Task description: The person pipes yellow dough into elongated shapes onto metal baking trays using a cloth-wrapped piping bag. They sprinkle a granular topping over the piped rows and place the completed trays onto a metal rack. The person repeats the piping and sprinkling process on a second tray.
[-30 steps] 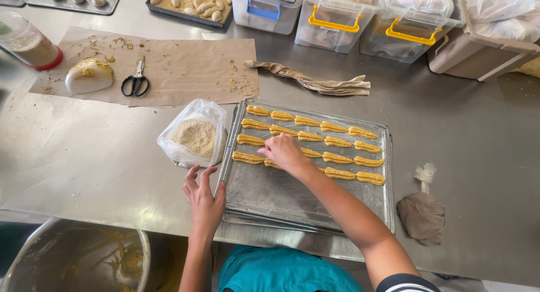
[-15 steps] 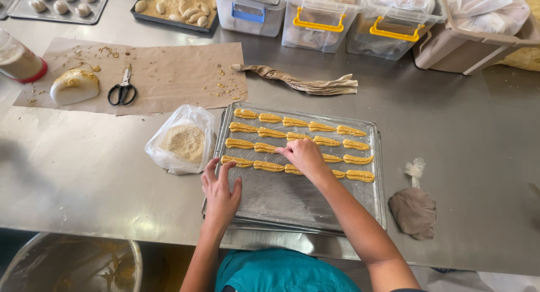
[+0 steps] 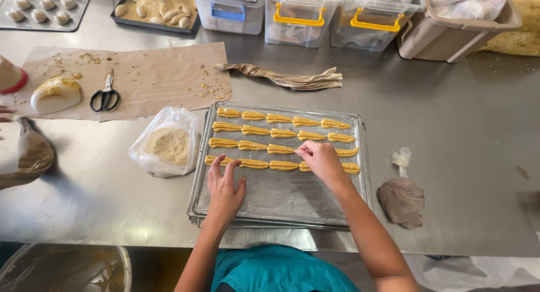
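Where fingertips pinch, ridged golden dough strips (image 3: pixel 281 149), neat rows.

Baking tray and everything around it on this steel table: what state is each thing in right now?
Baking tray: flat on the table, front part bare.
Dough strips: piped in four rows, unbaked.
Left hand: flat on the tray, fingers spread.
Right hand: pinching at a strip in the front rows.
Crumb bag: open.
Scissors: closed, on brown paper.
Piping bag: lying limp beside the tray.
Clear tubs: lids clipped shut.
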